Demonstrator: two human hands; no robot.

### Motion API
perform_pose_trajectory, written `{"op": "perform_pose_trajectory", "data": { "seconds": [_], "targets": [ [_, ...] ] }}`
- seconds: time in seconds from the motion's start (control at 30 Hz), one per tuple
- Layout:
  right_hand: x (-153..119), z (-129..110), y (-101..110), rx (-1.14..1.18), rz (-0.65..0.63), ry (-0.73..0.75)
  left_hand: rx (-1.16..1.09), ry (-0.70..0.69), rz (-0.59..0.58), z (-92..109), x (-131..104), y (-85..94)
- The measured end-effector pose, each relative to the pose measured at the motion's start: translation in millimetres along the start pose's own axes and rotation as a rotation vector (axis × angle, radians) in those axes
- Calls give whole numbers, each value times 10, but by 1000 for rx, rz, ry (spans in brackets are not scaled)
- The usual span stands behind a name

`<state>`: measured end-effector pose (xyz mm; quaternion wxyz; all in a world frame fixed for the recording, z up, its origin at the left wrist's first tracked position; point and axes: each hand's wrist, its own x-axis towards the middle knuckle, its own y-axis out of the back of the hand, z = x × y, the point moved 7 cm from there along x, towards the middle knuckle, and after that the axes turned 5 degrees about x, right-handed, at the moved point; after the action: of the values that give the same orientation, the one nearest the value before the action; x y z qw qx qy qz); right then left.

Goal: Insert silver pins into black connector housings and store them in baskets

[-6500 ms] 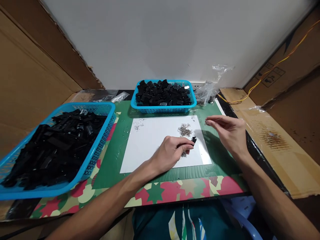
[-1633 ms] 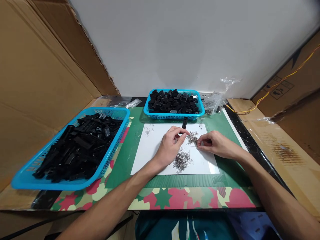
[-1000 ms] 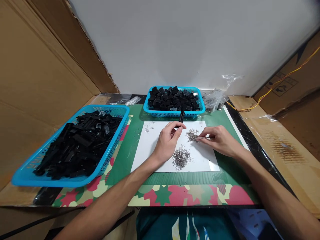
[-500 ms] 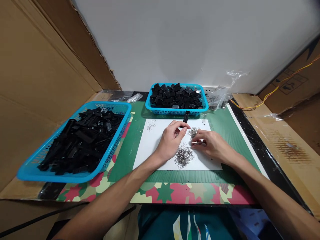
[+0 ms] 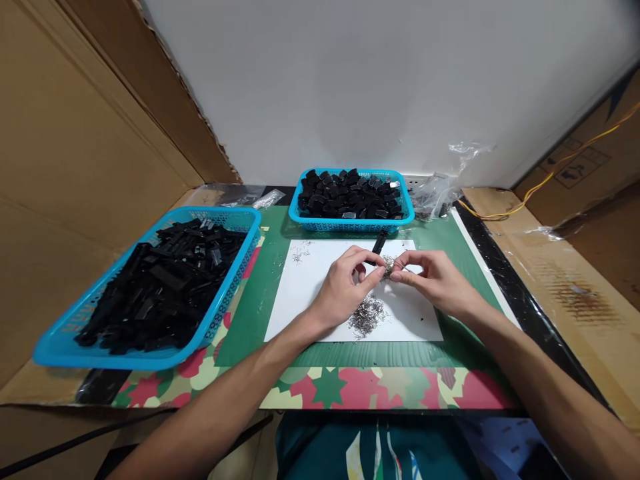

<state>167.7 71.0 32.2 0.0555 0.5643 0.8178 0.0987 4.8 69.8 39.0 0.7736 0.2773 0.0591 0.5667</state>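
My left hand [image 5: 347, 283] is closed around a slim black plastic part [image 5: 381, 243], whose far end sticks out beyond the fingers. Close beside it, the fingertips of my right hand [image 5: 430, 277] pinch a thin, shiny metal piece [image 5: 408, 269], mostly hidden by the fingers. Both hands' fingertips nearly meet over a white sheet [image 5: 300, 303]. Below them lies a pile of small wiry metal pieces [image 5: 367, 316]. A second, smaller pile [image 5: 388, 265] shows partly behind the fingertips. A few loose metal pieces [image 5: 301, 253] are scattered at the sheet's upper left.
A blue basket [image 5: 227, 320] of long black plastic parts [image 5: 170, 287] stands at left. Behind the sheet, another blue basket [image 5: 350, 227] holds small black pieces [image 5: 350, 193]. Clear plastic bags [image 5: 434, 197] lie at the back right, near yellow wires [image 5: 530, 193]. Cardboard [image 5: 100, 133] walls the left side.
My right hand has moved up and in from beside the lower pile to my left fingertips. The black part has tilted a little to the right in my left hand.
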Motion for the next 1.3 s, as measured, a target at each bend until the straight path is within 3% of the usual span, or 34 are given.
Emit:
{"op": "perform_pose_trajectory", "data": {
  "seconds": [0.13,0.27,0.53,0.63,0.77,0.93,1.13,1.3],
  "targets": [
    [-1,44,11,177,119,-25,-5,-36,-25,64,-17,-27],
    [-20,101,-3,203,192,-34,-18,-52,-22,74,-15,-36],
    [-22,36,0,141,195,13,-63,-20,-17,70,-13,-39],
    [-35,-79,7,72,187,121,-213,59,-47,13,0,-54],
    [-124,-293,-5,-179,189,400,-441,147,-114,-43,17,-104],
    [-255,-439,-60,-412,204,659,-468,128,-149,-23,17,-121],
    [-281,-462,-10,-417,343,618,-194,-20,-31,64,-9,-30],
    [-288,-458,-34,-413,365,613,-225,-74,99,72,-30,13]
  ]
}}
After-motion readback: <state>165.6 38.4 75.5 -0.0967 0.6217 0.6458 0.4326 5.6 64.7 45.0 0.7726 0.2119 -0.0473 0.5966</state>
